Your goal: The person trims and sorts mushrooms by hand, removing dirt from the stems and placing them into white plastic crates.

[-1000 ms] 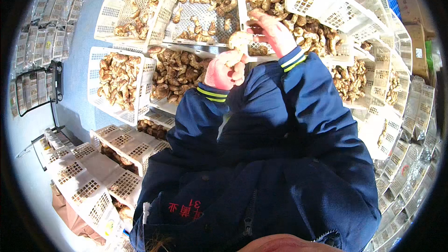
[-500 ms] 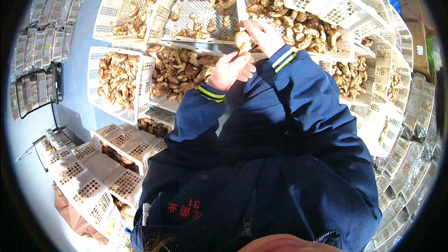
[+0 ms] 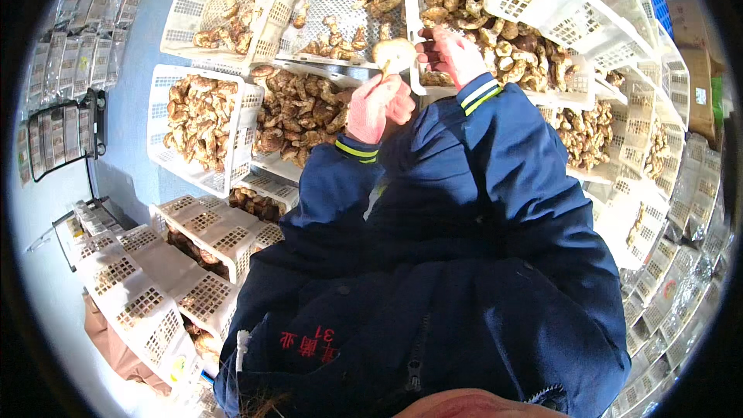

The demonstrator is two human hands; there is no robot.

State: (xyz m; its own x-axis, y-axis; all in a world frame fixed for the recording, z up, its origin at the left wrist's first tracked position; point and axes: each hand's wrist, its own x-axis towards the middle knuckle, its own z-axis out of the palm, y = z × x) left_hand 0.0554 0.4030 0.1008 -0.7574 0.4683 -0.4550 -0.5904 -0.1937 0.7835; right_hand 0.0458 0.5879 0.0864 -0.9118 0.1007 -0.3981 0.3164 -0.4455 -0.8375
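My left hand (image 3: 374, 108) is closed on the stem of a mushroom (image 3: 395, 54), whose pale, wide cap points up and away from me. Just right of the cap, my right hand (image 3: 460, 57) has its fingers loosely curled and apart, with nothing visible in them. Beneath and beyond the hands are white crates of brown mushrooms: a full one (image 3: 596, 90) under my right hand, a sparsely filled one (image 3: 284, 53) straight ahead, and another heaped pile of mushrooms (image 3: 298, 112) left of my left hand.
More white crates stand around: one holding mushrooms (image 3: 152, 128) at the left, one tilted (image 3: 167, 35) at the far left, and stacked crates (image 3: 143, 306) at the lower left. Clear plastic packages (image 3: 85, 39) line the left side. A cardboard box (image 3: 700, 89) stands far right.
My right hand has let go of the mushroom and moved slightly right. The mushroom now stands in my left hand alone, its cap turned more broadly into view. The whole view has shifted a little.
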